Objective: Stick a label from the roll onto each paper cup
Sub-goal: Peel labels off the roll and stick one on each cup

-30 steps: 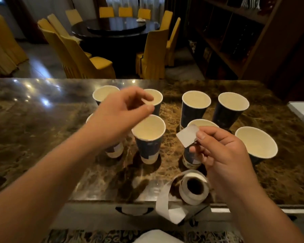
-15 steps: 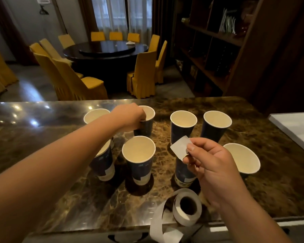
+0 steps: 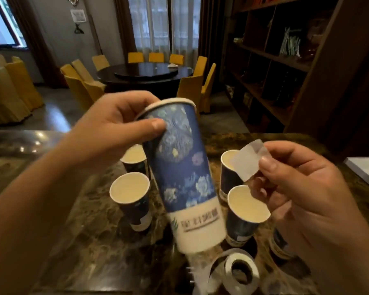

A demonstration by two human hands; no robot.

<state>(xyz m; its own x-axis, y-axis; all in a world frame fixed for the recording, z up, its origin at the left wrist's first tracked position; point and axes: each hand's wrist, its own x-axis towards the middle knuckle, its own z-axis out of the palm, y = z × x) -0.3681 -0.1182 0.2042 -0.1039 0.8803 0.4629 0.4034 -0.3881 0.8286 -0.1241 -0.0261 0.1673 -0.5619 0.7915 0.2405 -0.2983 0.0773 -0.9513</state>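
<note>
My left hand (image 3: 113,126) grips a blue flowered paper cup (image 3: 183,173) near its rim and holds it in the air, tilted with its white base toward me. My right hand (image 3: 303,188) pinches a white label (image 3: 246,161) between thumb and fingers, just right of the cup and apart from it. Several more cups stand upright on the marble counter, among them one (image 3: 130,196) at the left and one (image 3: 245,211) at the right. The label roll (image 3: 241,273) lies on the counter near the front edge, below the lifted cup, with a strip of backing trailing from it.
The brown marble counter (image 3: 94,241) spreads below both hands. A white flat object (image 3: 366,169) lies at the counter's right edge. Beyond stand a round dark table (image 3: 145,73) with yellow chairs, and wooden shelves (image 3: 285,60) at the right.
My left hand closed on a back-row cup and lifted it toward me, tilting it. My right hand kept the label and rose beside the cup. The camera tipped upward.
</note>
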